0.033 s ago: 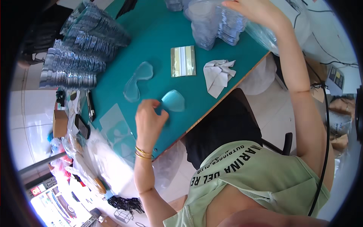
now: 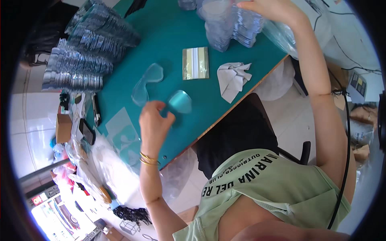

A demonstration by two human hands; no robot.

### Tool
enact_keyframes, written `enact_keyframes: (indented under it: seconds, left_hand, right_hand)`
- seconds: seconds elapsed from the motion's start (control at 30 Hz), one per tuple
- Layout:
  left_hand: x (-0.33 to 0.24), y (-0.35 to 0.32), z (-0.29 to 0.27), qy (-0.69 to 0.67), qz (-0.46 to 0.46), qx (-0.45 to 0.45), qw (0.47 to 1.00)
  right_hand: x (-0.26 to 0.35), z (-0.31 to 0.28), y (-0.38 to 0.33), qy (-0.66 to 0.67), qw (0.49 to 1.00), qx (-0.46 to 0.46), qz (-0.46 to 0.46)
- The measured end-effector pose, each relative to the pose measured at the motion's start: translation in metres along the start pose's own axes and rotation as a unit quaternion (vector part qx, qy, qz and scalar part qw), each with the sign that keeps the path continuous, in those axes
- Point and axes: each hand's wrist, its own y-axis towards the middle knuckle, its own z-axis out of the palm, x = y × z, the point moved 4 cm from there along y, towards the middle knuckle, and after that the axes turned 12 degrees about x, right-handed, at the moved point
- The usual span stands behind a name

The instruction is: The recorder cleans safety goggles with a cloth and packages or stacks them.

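Between the thumb and fingers of my left hand [image 2: 155, 120], a small clear, curved plastic lens [image 2: 180, 101] is pinched by its edge, just over the green table [image 2: 193, 36]. A clear goggle-shaped plastic piece [image 2: 145, 85] lies beyond that hand. At the far right my right hand [image 2: 277, 10] reaches over stacked clear plastic pieces [image 2: 219, 34]; a stretched finger touches the near side of the top ones, and the picture's upper edge cuts off part of the hand. A yellowish flat packet [image 2: 196, 63] and a crumpled grey cloth [image 2: 234, 80] lie between my hands.
Tall rows of stacked clear plastic pieces [image 2: 86, 52] stand at the left. Near them are a black cutter [image 2: 96, 108], a phone [image 2: 87, 131] and a cut-out clear sheet [image 2: 122, 128]. A clear bag [image 2: 281, 36] hangs by the right edge, and a black cable [image 2: 348, 140] crosses at right.
My left hand has shifted slightly left and up in the picture, and the lens has moved and tilted with it. The right hand has hardly moved.
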Motion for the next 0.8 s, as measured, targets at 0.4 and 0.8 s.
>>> enact_keyframes:
  seconds: [0.4,0.8]
  left_hand:
    - [0.063,0.089,-0.033,0.079,-0.042,-0.014,0.996]
    - [0.002,-0.034,-0.009,-0.101,-0.087,-0.126,0.983]
  right_hand:
    - [0.056,0.029,0.0,-0.171,0.981,0.092,0.008]
    - [0.078,0.195,-0.082,0.083,0.973,0.19,0.099]
